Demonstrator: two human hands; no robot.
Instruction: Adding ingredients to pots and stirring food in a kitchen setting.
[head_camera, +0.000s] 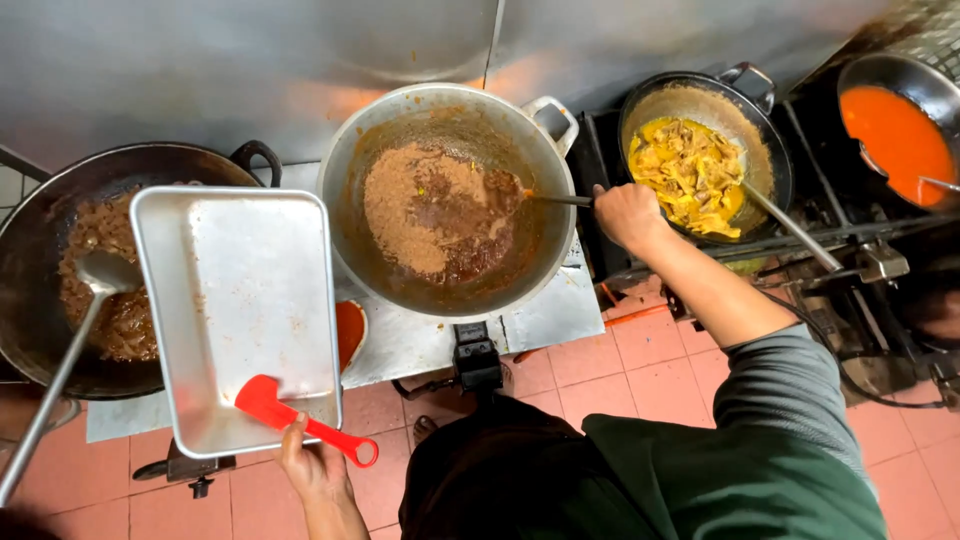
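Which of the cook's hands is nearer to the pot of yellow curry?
The right hand, gripping a utensil handle just left of the pot of yellow curry. The left hand is far off at lower left, holding a metal tray and a red spatula.

A dark wok (40, 300) of brown food stands at the surface's left edge, a long metal ladle (100, 275) resting in it. Toward the right edge sit a black pan (765, 150) of yellow curry and a pan (900, 75) of what looks like orange sauce.
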